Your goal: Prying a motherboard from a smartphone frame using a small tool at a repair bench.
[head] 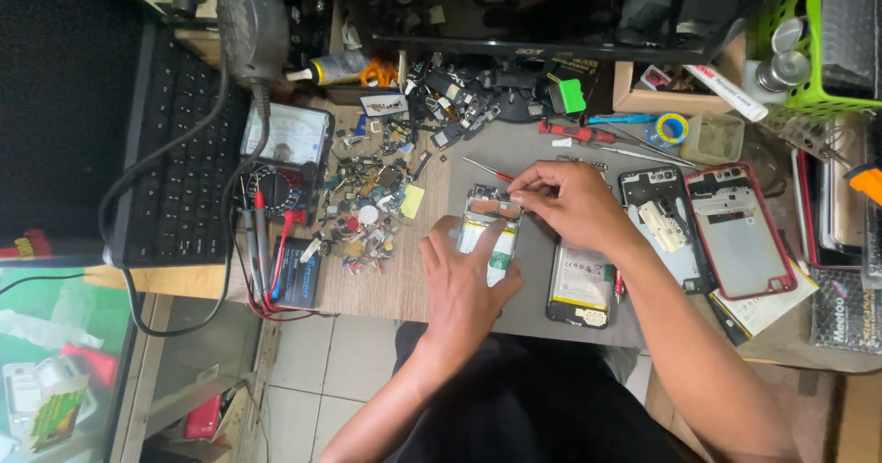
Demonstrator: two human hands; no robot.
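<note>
While left hand spreads on opened phone, right hand pinches its top edge, parts pile just left

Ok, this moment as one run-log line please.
left hand: steadies opened phone | right hand: at phone's top end, red-handled tool | nearby: second opened phone, red back cover, multimeter

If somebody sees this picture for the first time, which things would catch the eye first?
First, the two hands at the centre: the left hand presses on an opened phone while the right hand works at its top end. Left of them lies a heap of small parts beside a multimeter; on the right lies a red-rimmed phone frame.
</note>
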